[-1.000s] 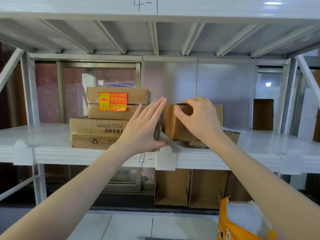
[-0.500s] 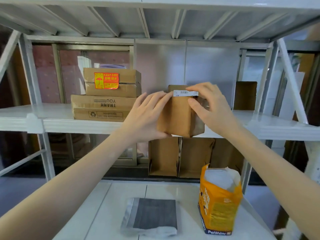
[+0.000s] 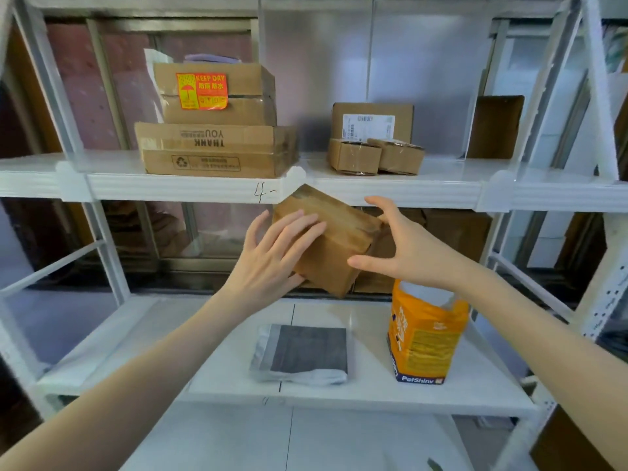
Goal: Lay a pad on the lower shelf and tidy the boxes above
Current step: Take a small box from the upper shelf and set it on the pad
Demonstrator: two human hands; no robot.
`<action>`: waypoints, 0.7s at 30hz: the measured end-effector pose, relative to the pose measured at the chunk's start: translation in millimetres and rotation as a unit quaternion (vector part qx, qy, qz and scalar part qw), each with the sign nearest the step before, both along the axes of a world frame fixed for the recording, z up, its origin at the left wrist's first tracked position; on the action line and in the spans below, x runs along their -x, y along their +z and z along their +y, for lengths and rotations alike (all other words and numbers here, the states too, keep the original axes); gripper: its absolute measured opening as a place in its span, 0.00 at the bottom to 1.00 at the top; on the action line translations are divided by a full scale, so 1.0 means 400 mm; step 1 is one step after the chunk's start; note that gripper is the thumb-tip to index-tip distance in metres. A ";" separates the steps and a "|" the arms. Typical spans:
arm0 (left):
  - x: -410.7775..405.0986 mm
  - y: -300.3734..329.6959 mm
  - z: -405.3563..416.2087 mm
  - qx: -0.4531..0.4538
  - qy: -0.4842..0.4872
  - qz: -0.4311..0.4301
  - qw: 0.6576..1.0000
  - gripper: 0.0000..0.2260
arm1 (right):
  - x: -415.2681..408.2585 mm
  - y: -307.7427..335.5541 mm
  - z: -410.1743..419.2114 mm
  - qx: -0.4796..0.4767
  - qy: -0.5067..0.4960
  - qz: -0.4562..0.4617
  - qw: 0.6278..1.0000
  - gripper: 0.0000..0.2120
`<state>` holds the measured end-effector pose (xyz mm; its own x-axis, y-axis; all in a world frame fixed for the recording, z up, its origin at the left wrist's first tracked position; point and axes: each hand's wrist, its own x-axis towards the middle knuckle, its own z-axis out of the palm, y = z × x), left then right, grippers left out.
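A brown cardboard box hangs tilted in the air below the upper shelf's front edge. My left hand presses its left face and my right hand cups its right side. A folded grey pad lies on the lower shelf. On the upper shelf a KEEP DRY box sits on a THANK YOU box at the left. Two small boxes stand in front of a labelled box at the right.
An open orange PetShiny bag stands on the lower shelf, right of the pad. White uprights and braces frame both sides. Flat brown cartons lean behind the lower shelf. Another brown carton stands behind the upper shelf at the right.
Both hands lifted the brown box off the upper shelf and brought it down and toward me, now tilted below the shelf edge. The view has tipped downward.
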<state>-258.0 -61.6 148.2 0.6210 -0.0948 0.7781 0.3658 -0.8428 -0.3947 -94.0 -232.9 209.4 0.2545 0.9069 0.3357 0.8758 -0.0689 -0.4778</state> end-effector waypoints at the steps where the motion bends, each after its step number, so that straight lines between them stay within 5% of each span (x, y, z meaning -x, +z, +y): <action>1: -0.001 -0.020 0.004 0.008 0.000 0.006 1.000 0.39 | 0.000 -0.018 0.004 -0.010 0.004 0.011 1.000 0.44; 8: 0.011 -0.113 0.077 0.165 0.030 0.072 0.983 0.50 | -0.043 -0.159 0.046 -0.048 0.006 -0.070 0.996 0.47; 21: -0.023 -0.267 0.249 0.287 0.034 0.131 0.948 0.53 | -0.146 -0.387 0.195 0.015 0.003 0.020 1.000 0.42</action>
<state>-248.7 38.2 41.2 0.7890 0.3459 0.5078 0.3807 -0.9239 0.0379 -35.7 -154.9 54.6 0.2616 0.9180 0.2980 0.8561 -0.0781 -0.5109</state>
